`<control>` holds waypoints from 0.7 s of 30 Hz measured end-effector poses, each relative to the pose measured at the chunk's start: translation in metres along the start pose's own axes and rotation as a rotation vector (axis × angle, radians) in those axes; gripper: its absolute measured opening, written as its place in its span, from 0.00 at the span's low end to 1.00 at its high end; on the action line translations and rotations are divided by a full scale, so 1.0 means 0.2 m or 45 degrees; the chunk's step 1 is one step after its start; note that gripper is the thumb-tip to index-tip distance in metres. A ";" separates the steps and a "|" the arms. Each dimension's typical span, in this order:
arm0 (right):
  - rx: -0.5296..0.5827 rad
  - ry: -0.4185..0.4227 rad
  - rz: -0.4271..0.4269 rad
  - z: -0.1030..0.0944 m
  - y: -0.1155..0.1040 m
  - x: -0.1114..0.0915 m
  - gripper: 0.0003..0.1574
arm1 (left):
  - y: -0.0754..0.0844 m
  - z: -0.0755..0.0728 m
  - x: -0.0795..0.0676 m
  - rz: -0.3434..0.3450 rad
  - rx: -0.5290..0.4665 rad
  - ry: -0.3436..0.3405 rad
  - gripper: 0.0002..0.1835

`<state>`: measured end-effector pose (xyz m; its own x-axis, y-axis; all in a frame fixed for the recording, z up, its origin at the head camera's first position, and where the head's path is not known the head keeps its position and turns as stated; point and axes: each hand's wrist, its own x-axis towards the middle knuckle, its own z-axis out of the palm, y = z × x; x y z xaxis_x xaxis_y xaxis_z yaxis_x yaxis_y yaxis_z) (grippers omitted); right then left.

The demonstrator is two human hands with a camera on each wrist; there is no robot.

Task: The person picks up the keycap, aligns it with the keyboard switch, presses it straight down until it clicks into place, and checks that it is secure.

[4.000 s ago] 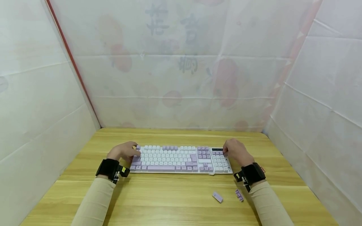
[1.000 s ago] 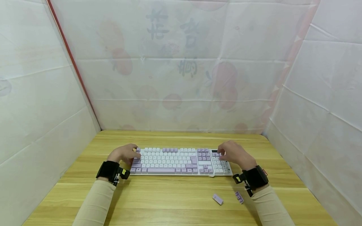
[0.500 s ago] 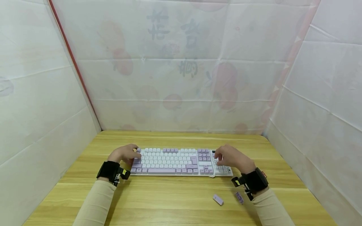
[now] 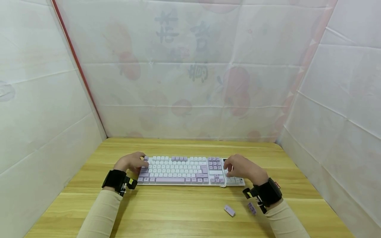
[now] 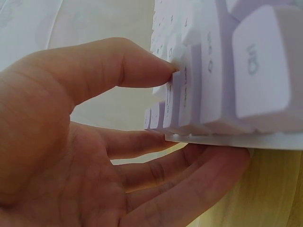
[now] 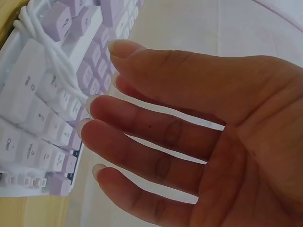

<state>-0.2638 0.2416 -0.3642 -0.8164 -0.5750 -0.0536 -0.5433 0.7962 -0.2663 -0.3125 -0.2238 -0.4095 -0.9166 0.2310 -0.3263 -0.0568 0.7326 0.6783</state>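
Observation:
A white and purple keyboard (image 4: 175, 171) lies on the wooden table. My left hand (image 4: 131, 162) holds its left end; in the left wrist view the thumb presses on the side keys (image 5: 189, 90) and the other fingers lie under the edge. Over the number pad hovers my right hand (image 4: 245, 169), its fingers loosely bent with nothing between them. Close to those fingertips, a folded white cable (image 6: 52, 49) crosses the keyboard. Bare key switches (image 6: 31, 181) show at the keyboard's right end in the right wrist view.
Two loose purple keycaps lie in front of the keyboard: one long keycap (image 4: 229, 210) and one upturned keycap (image 4: 251, 209) near the right wrist. Pale sheets (image 4: 190, 99) enclose the wooden table (image 4: 178, 211) at the back and both sides.
My right hand has moved left and nearer to me, from the number pad's upper right to beside the cable, and its fingers have spread. My left hand stays on the keyboard's left end.

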 end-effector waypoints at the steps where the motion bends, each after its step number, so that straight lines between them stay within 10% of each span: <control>1: -0.004 0.001 -0.009 0.00 0.00 0.00 0.12 | 0.00 0.00 0.00 0.000 0.001 0.000 0.40; 21: 0.102 -0.092 0.017 -0.01 -0.13 -0.06 0.17 | 0.00 0.00 0.00 0.000 -0.005 -0.007 0.42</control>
<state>-0.2405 0.2277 -0.3553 -0.8057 -0.5787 -0.1263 -0.5125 0.7881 -0.3410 -0.3121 -0.2244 -0.4098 -0.9145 0.2345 -0.3297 -0.0583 0.7301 0.6809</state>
